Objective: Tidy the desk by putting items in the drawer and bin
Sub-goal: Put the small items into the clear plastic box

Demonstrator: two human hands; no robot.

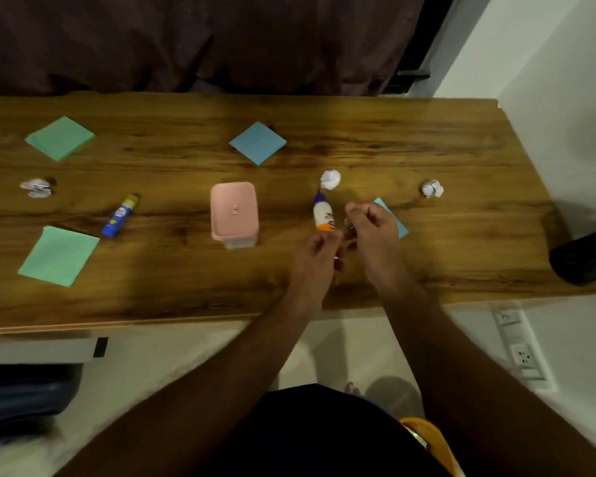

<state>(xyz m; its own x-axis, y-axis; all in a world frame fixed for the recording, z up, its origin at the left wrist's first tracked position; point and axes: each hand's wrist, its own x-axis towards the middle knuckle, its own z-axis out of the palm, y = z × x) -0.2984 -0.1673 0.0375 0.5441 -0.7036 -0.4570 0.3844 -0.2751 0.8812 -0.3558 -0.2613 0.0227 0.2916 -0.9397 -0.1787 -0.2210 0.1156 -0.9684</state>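
Note:
Both hands hover close together over the wooden desk [186, 287], right of centre. My left hand [315, 258] and my right hand [375, 228] have curled fingers; whether they hold anything is blurred. Just beyond them lies a white glue bottle [323, 212] with an orange base and a blue cap. A blue paper pad [398, 223] is partly hidden under my right hand. Crumpled paper balls lie at centre [330, 179], right [432, 189] and left [37, 188]. A blue glue stick [119, 216] lies left of a pink-lidded box [234, 211].
Green paper pads sit at far left [60, 138] and near left [58, 256]; another blue pad [258, 142] lies at the back. A black bin [585, 256] stands off the desk's right end. A drawer front [38, 349] shows below the desk edge at left.

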